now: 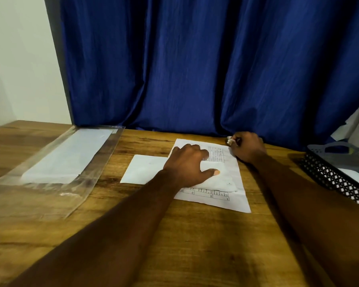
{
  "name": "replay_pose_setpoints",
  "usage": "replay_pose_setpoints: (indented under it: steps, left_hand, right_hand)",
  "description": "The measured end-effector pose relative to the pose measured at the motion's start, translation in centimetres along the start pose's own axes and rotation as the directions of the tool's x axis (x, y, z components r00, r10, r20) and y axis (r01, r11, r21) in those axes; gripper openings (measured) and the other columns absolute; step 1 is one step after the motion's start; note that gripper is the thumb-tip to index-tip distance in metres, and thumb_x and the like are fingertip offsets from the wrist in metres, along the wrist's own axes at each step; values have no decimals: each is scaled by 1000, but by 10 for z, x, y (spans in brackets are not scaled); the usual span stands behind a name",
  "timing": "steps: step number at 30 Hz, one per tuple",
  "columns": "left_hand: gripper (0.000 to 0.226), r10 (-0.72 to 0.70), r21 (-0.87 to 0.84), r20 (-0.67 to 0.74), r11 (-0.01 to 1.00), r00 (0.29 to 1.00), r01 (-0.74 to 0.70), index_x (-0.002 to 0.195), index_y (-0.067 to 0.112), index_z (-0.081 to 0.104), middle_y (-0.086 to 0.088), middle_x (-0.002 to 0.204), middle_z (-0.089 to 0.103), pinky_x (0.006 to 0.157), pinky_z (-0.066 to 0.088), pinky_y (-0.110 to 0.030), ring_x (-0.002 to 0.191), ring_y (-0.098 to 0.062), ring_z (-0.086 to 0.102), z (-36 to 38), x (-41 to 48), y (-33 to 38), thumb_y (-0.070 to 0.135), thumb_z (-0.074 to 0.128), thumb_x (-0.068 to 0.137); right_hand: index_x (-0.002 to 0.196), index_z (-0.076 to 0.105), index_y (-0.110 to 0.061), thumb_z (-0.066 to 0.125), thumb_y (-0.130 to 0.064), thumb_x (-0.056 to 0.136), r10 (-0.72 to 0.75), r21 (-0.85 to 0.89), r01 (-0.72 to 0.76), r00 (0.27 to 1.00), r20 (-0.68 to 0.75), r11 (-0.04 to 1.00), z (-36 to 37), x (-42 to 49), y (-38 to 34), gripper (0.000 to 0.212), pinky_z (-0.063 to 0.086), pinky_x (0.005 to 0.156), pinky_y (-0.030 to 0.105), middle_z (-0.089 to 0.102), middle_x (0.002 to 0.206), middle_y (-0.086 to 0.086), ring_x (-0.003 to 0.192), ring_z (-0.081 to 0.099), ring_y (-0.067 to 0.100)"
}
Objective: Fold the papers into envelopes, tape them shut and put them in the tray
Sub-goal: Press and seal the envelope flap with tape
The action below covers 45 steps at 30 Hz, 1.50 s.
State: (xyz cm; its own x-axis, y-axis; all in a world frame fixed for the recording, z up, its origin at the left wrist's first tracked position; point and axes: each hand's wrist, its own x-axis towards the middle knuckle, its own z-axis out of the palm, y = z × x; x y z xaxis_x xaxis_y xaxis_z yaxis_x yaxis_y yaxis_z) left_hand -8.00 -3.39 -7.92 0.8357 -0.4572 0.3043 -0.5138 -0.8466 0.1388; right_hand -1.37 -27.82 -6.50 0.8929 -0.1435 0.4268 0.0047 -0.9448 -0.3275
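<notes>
- Wood-grain table [195, 235] fills the near field; both bare forearms reach across it toward the work.
- Printed sheet [239, 200] lies flat at table centre, slightly right, with its near corner closest to us. Tabular print shows at its near and far ends.
- Blank white paper [143, 168] lies crosswise over the printed sheet and juts out to its left. We cannot tell whether it is a separate sheet or a folded part.
- Left hand [187, 164] presses down on the overlap, fingers spread and thumb stretched out, gripping nothing.
- Right hand [249, 148] sits at the printed sheet's far right corner, fingers curled round a small whitish object [229, 140]. We cannot identify it.
- Handling judgement: the paper is light, thin and limp. It will likely slide on the smooth wood unless pinned, and it creases permanently. Best to take it at a corner or edge with a light pinch while a flat palm anchors the rest.
- Clear plastic sleeve [50, 183], on the left, holds white sheets [71, 154].
- Dark mesh tray [330, 175], at the right edge and well apart from the work, holds something white [354, 175].
- Blue curtain [195, 69] hangs behind the table, with a pale wall [19, 59] to the left.
</notes>
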Motion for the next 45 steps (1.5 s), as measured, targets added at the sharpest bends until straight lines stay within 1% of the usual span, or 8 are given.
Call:
replay_pose_setpoints:
  steps: [6, 16, 22, 28, 32, 37, 42, 45]
  left_hand:
    - [66, 3, -74, -7, 997, 1000, -4, 143, 31, 54, 3, 152, 50, 112, 36, -46, 139, -20, 42, 0, -2, -2, 73, 54, 92]
    - [49, -79, -220, -26, 973, 996, 72, 144, 23, 52, -3, 149, 51, 117, 35, -54, 140, -24, 42, -4, -3, 0, 51, 51, 104]
    - [35, -208, -282, -127, 945, 970, 166, 136, 22, 58, -3, 142, 61, 115, 32, -47, 133, -25, 50, -14, -2, 2, 40, 53, 106]
    - [31, -294, -385, -169, 898, 941, 212, 126, 30, 67, 4, 136, 64, 110, 29, -44, 130, -22, 49, -14, 1, -4, 48, 60, 101]
    - [31, -308, -462, -198, 867, 931, 189, 118, 33, 71, 8, 130, 68, 112, 36, -51, 127, -19, 55, -14, 2, -8, 53, 64, 97]
    - [26, -325, -461, -248, 868, 913, 183, 110, 32, 75, 13, 121, 72, 103, 24, -44, 123, -14, 57, -17, 2, -6, 52, 63, 98]
    - [16, -316, -548, -248, 825, 916, 136, 102, 32, 75, 14, 110, 73, 110, 40, -55, 115, -16, 61, -18, 5, -7, 44, 66, 99]
    - [14, -314, -535, -271, 835, 910, 129, 103, 31, 75, 13, 112, 72, 112, 33, -48, 116, -14, 59, -20, 5, -5, 41, 65, 100]
  right_hand:
    - [99, 77, -26, 70, -31, 100, -58, 207, 86, 989, -135, 975, -10, -16, -4, 9, 60, 90, 42, 75, 104, -4, 94, 68, 16]
    - [118, 80, -25, 72, -30, 100, -258, 180, 305, 935, -242, 935, -37, -80, -33, 21, 60, 83, 34, 74, 109, -9, 91, 64, 7]
    - [123, 78, -29, 70, -33, 100, -337, 48, 361, 903, -265, 931, -30, -97, -50, 24, 56, 73, 30, 74, 113, -12, 86, 60, 4]
    - [121, 80, -24, 70, -27, 100, -468, -51, 472, 844, -261, 880, -26, -100, -55, 23, 56, 79, 35, 77, 114, -6, 88, 66, 11]
    - [119, 80, -21, 71, -20, 99, -534, -140, 519, 779, -330, 843, -24, -102, -55, 22, 51, 76, 36, 78, 110, -3, 86, 69, 17]
    - [118, 81, -17, 71, -19, 99, -604, -228, 561, 708, -366, 796, -23, -103, -57, 21, 48, 71, 36, 79, 108, 0, 83, 70, 20]
    - [115, 81, -19, 73, -21, 99, -622, -273, 559, 693, -364, 783, -19, -104, -60, 18, 43, 74, 36, 79, 107, 0, 83, 70, 21]
    - [114, 81, -19, 74, -21, 98, -631, -287, 562, 681, -372, 776, -21, -104, -61, 18, 42, 73, 36, 80, 107, 0, 83, 70, 21]
